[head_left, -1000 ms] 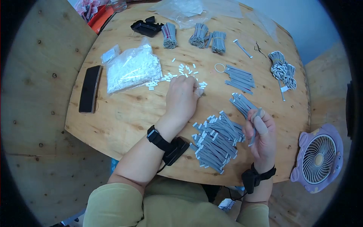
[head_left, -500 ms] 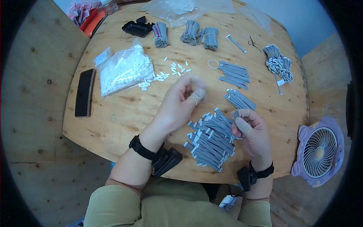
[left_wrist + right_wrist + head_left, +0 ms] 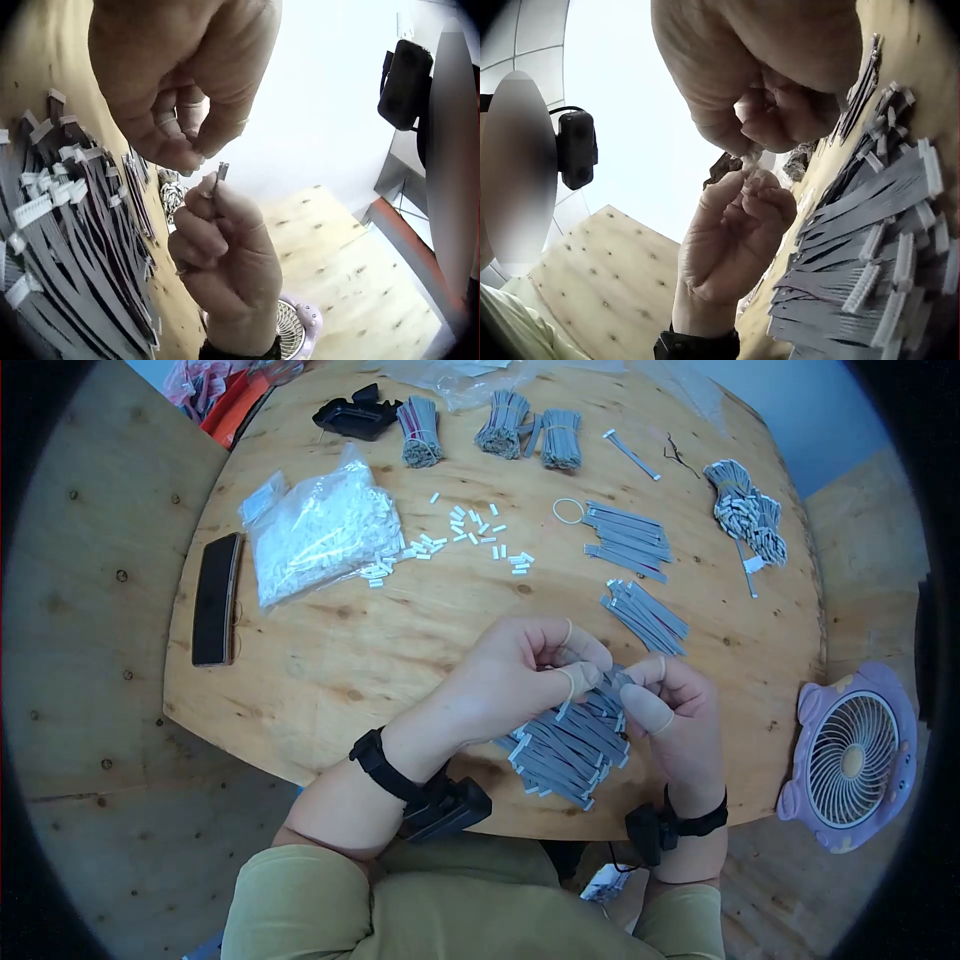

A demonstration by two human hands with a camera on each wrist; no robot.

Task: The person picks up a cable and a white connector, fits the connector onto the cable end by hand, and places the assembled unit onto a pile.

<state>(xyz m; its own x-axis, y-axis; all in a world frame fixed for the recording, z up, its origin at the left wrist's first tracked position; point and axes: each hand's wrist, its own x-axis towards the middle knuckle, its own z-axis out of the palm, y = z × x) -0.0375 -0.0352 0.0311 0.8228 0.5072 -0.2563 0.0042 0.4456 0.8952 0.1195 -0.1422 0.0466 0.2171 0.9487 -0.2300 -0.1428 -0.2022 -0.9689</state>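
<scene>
Over the pile of grey ribbon cables with white end connectors [image 3: 565,755], both hands meet fingertip to fingertip. The right hand [image 3: 677,710] pinches a short grey cable between thumb and forefinger; its bare end [image 3: 223,171] sticks up in the left wrist view. Facing it, the left hand [image 3: 525,675] has thumb and fingers pinched together at the cable's end. A small whitish piece [image 3: 750,160] shows between the hands in the right wrist view, mostly covered by fingertips. Some fingers wear pale finger covers.
Loose white connectors [image 3: 465,525] lie beside a clear bag of them [image 3: 325,540]. A phone [image 3: 216,600] is at the left. Cable rows [image 3: 627,538], a smaller group [image 3: 645,616] and tied bundles [image 3: 561,440] lie beyond; a purple fan [image 3: 852,760] stands right.
The left hand has come from the loose white connectors toward the body and right, meeting the right hand over the pile. The right hand has stayed near the pile, and its cable is turned differently.
</scene>
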